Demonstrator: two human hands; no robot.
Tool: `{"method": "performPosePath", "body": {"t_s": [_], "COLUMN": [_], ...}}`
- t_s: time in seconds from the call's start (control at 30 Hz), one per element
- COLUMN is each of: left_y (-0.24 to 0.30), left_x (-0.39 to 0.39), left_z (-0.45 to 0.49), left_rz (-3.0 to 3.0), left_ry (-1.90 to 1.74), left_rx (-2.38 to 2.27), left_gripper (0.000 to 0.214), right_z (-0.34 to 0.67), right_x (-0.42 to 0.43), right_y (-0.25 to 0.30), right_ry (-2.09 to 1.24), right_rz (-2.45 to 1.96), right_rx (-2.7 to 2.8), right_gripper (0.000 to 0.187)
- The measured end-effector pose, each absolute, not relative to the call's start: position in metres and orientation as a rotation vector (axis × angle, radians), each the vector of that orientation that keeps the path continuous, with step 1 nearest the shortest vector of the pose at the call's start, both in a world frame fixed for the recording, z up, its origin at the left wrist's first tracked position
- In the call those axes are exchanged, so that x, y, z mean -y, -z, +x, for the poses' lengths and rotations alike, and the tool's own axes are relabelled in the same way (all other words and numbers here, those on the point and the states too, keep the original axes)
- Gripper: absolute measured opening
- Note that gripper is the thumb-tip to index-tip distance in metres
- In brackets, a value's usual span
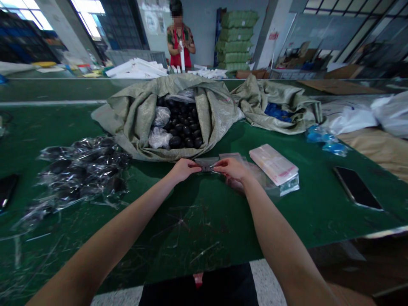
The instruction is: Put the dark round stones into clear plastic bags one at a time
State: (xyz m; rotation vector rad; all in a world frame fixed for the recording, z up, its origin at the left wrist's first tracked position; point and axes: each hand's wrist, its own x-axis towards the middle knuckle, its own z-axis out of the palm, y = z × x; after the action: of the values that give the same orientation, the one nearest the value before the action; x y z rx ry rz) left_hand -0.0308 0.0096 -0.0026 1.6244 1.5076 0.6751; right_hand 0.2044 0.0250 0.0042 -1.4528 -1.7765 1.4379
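1. Head view, hands: the left hand [184, 169] and the right hand [231, 168] reach forward over the worktop [204, 242], close together, almost meeting. The fingers [196, 167] of the left hand and the fingers [218, 166] of the right hand are closed, pinching a clear plastic bag [207, 164] from both sides. Something small and dark shows through the bag, too blurred to name.
2. Head view, beside the hands: just right of them lies a stack of clear bags [273, 164], with more loose film touching the right wrist. Farther right lies a phone [357, 187], face up.
3. Head view, ahead: an open woven sack [127, 127] sits just beyond the hands, filled with black balls [183, 125] and a few clear-wrapped bundles. A second, folded sack [277, 102] lies to its right, holding something blue.
4. Head view, left: a heap of black balls in clear wrap [83, 170] lies on the worktop, well apart from the left hand.
5. Head view, background: a co-worker [180, 46] in a red apron stands at the far side, holding a white tube upright, near stacked green bales [236, 40].
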Motion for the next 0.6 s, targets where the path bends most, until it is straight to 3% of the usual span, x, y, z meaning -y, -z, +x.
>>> {"method": "performPosePath", "body": {"t_s": [0.13,0.6], "left_y": [0.006,0.01], "left_x": [-0.011,-0.014], "left_z": [-0.031,-0.031], "left_rz": [1.622,1.631], "left_ry": [-0.694,-0.689], "left_rx": [-1.492,-1.447], "left_gripper": [0.024,0.022], "right_z": [0.202,0.216], "right_x": [-0.028,-0.026], "right_y": [-0.001,-0.009], "right_ry": [-1.356,-1.652], "right_rz": [-1.47,-1.366], "right_rx": [1.781,1.588], "right_gripper": [0.019,0.019]}}
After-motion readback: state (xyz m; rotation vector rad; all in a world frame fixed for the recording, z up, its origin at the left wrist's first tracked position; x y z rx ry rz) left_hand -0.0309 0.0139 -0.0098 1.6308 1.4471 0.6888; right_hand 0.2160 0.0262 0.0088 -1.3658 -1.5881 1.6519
